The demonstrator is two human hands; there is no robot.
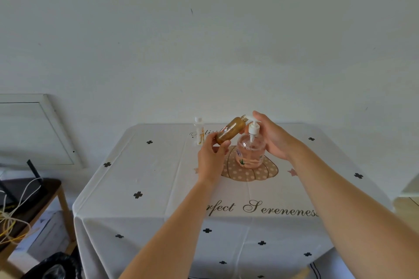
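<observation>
Grasping a small amber bottle (230, 130) low on its body, thumb and curled fingers of the left hand (212, 156) pinched round the base. Uncapped, held clear of the table (158, 176), tilted so the threaded mouth points up toward one o'clock. Mouth meets the tip of the white spout (247, 117), touching or just short of it; cannot tell which.

Laid over the pump head (254, 128) from three o'clock: the right hand (272, 136), fingers fairly straight and resting on top, not wrapped round anything as far as shows.

Below, standing upright on the pumpkin print (249, 175), a little toward twelve o'clock from the table's middle: the clear pump bottle (250, 153), holding pink liquid. At ten o'clock from it, apart, a slim white bottle (199, 130).

Looks like the filling step: small bottle lined up, pump ready to be pressed. Next calls for a slow, straight push down on the head while keeping the amber mouth squarely under the spout. Risks a dribble down the outside if tilted too far or pumped too hard.
</observation>
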